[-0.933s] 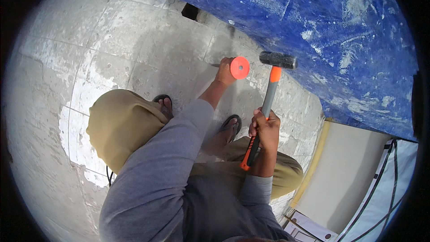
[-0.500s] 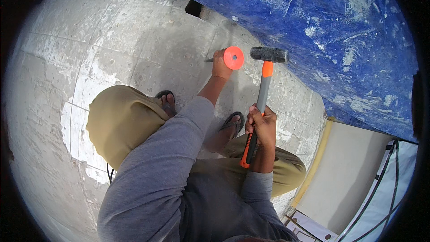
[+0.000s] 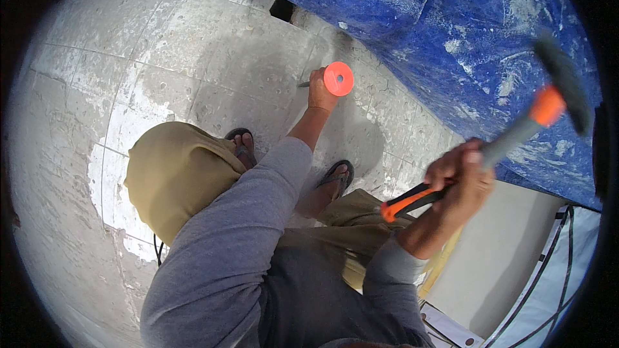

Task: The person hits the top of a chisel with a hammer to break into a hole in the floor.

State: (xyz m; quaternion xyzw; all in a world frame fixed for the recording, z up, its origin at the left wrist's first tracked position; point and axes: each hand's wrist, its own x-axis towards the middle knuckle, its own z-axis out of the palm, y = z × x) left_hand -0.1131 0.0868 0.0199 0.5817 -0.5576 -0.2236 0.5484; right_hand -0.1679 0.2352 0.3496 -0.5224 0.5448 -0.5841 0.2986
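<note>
My left hand [image 3: 320,95] is closed round a chisel [image 3: 334,86] with a round orange hand guard, whose grey struck end shows in the middle. The chisel's dark shank pokes out on the left of the hand, above the tiled floor [image 3: 174,96]; where its tip rests I cannot tell. Out to the right, my right hand [image 3: 461,179] grips a club hammer [image 3: 510,140] by its grey, black and orange handle. The hammer's dark head is raised at the upper right, in front of the blue sheet, and blurred by motion.
A paint-spattered blue tarp [image 3: 412,19] hangs along the far right side. Near its far end is a dark square hole [image 3: 282,9] in the floor. My sandalled feet [image 3: 337,176] stand below the chisel. A pale board [image 3: 509,245] and dark cables [image 3: 554,264] lie at the lower right.
My right hand has swung the club hammer up and to the right, away from the chisel. My left hand, with the chisel, stays almost where it was.
</note>
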